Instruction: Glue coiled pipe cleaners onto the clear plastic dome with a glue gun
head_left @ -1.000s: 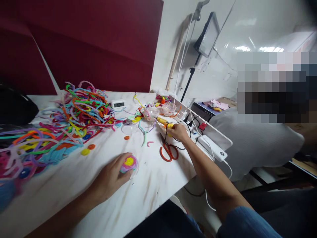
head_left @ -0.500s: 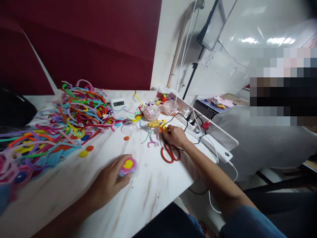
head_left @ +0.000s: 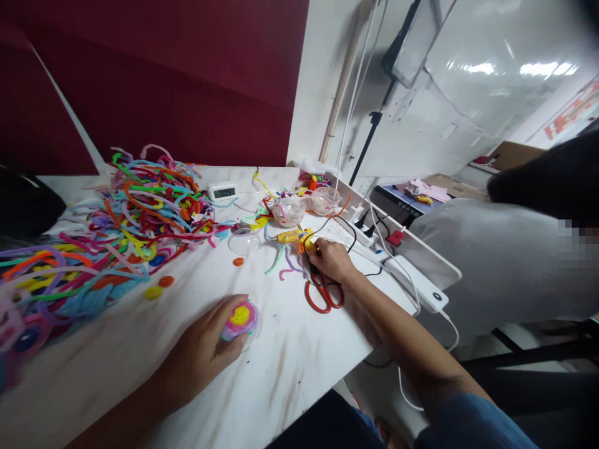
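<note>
My left hand [head_left: 206, 346] is closed around the side of a round coil [head_left: 241, 321] of fuzzy pipe cleaner, pink and purple with a yellow centre. A clear rim shows faintly beside the coil, low over the white table. Farther right, my right hand [head_left: 333, 259] has its fingers curled on the rear of a yellow hot glue gun [head_left: 291, 236], whose nozzle points left. The gun's grip is mostly hidden by the fingers. Orange-handled scissors [head_left: 322, 294] lie just below that hand, their blades partly covered. Cut pipe cleaner pieces [head_left: 292, 259] are beside the gun.
A tangled heap of pipe cleaners [head_left: 154, 193] fills the back left. Near the middle are a small digital clock [head_left: 223, 192], a clear dome [head_left: 244, 243] and clear bowls [head_left: 289, 212]. Cords and a power strip [head_left: 416, 282] run along the right edge, where a person in grey [head_left: 486, 262] sits.
The view has shifted slightly. Both hands keep their holds on the coil and the glue gun, and the person at the right has leaned or turned.
</note>
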Tool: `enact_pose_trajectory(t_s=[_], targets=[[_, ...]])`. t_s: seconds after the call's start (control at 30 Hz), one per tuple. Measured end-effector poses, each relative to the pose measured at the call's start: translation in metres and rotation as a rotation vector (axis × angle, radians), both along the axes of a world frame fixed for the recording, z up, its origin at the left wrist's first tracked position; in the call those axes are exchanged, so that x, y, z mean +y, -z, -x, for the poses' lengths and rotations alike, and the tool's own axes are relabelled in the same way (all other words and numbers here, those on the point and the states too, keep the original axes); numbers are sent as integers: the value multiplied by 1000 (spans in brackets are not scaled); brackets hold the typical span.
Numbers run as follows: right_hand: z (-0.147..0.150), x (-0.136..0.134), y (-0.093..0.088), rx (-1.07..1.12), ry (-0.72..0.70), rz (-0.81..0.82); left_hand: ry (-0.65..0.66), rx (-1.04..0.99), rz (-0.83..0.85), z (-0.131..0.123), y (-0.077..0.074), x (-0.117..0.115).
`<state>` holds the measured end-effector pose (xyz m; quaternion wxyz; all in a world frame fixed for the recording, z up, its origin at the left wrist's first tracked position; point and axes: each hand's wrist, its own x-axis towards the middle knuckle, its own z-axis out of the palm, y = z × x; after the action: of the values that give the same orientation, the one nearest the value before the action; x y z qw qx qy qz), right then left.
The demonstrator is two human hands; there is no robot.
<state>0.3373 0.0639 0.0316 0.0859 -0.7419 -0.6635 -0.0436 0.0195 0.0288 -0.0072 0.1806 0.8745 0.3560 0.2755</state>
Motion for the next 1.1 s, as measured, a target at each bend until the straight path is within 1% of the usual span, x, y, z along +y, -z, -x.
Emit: enact_pose_trajectory(t_s=[0.23,0.43,0.53,0.6,0.63,0.73,0.8,0.87,0.9,0.93,0.97,1.03,1.1], targets=[[0,-1,0,103,-9,-106,-7,-5,28,1,3,-1],[-5,-5,4,198,-51,-144,-69,-30,95,0,7,-3],[-7,-7,4,242,-62,-176,-84,-15,51,1,8,-2],[-9,-8,2,275,-66,-200,-114,-11,27,2,3,-1],[-9,-9,1,293,-68,-213,-138,-12,29,2,-2,1],[-9,-11,-4,352,-76,-246,-190,-28,30,-2,-27,14],[-9,-12,-7,392,-80,-264,-171,-49,-9,-13,-47,30],[-9,-13,-10,431,-85,-278,-209,-168,0,-33,-63,50],[-9,-13,-11,450,-90,-283,-199,-223,111,-46,-69,60],[-9,-14,-11,468,-96,-287,-193,-294,272,-59,-72,71],[-9,-14,-12,484,-102,-292,-185,-324,338,-73,-73,81],[-9,-14,-12,510,-113,-299,-181,-373,396,-99,-69,97],[-10,-14,-11,529,-121,-305,-186,-432,441,-119,-63,107]])
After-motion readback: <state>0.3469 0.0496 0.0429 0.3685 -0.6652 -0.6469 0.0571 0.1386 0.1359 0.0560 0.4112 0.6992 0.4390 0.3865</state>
